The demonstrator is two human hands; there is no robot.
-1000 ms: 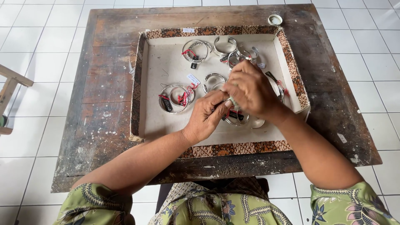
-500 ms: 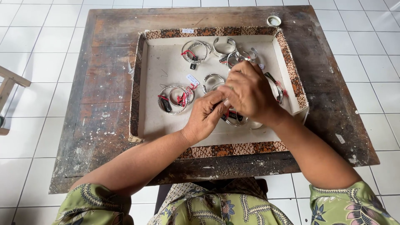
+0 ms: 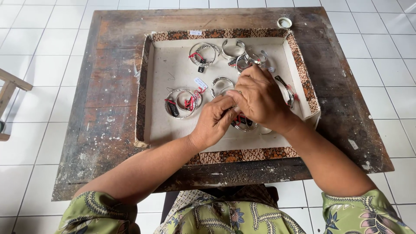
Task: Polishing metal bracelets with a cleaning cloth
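Observation:
A shallow cream tray (image 3: 173,125) with a patterned brown rim lies on a worn wooden table (image 3: 108,86). Several silver bangles with red threads and small tags lie in it: one bundle (image 3: 184,103) at the left, another (image 3: 203,54) at the back. My left hand (image 3: 212,121) and my right hand (image 3: 260,97) meet over the tray's middle, fingers pinched together around a silver bangle (image 3: 243,125) with a red thread. The right hand covers most of that bangle and the fingertips of both hands.
A small round white lid (image 3: 284,22) sits at the table's far right corner. More open cuff bangles (image 3: 234,47) lie at the tray's back. A wooden frame piece (image 3: 11,86) juts in at the left over the white tiled floor (image 3: 34,39).
Both hands have stayed over the tray's middle, shifting only slightly while working the bangle between them. The other bangles have not moved.

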